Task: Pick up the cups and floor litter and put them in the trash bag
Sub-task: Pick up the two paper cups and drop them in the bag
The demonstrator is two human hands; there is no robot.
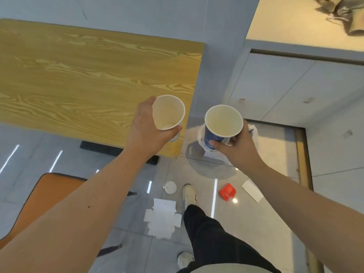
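My left hand (144, 128) grips a white paper cup (168, 112), tilted, above the near right corner of the wooden table (78, 79). My right hand (239, 146) holds a blue paper cup (223, 123) upright past the table's edge, above a white plastic bag (254, 130) that lies on the floor, mostly hidden behind the cup and hand. Both cups look empty. On the floor lie a white lid (170, 187), a flattened white carton (162, 218), a red crumpled piece (227, 192) and a white paper slip (252, 191).
An orange chair (42, 196) stands at the lower left, beside the table. My legs and shoes (189, 194) are on the grey tiled floor among the litter. A grey wall and door frame (301, 154) rise on the right.
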